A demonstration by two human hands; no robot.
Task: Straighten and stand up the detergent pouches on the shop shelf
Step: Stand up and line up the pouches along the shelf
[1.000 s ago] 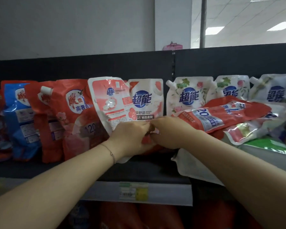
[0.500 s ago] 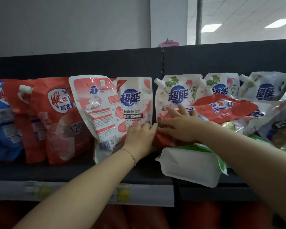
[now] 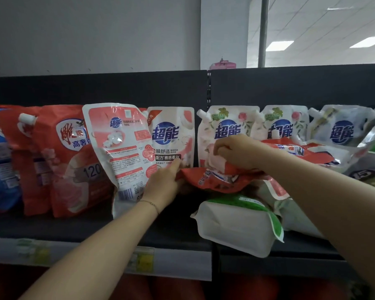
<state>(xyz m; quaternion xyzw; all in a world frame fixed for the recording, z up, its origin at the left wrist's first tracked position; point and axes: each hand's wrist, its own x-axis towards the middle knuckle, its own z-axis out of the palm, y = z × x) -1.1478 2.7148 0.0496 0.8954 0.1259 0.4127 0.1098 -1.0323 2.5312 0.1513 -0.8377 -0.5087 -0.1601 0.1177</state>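
The right hand [image 3: 236, 152] gripped the lying red pouch [image 3: 212, 180] by its upper edge, the left hand [image 3: 162, 188] pressed straight fingers against its left end, and bare shelf [image 3: 171, 226] lay just below that hand.

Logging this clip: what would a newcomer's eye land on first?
Both hands meet mid-shelf on a crumpled red pouch lying flat: the right hand grips it from above, the left hand touches its left end. Left of them a pink-and-white pouch leans askew; below, a green-and-white pouch overhangs the shelf edge.
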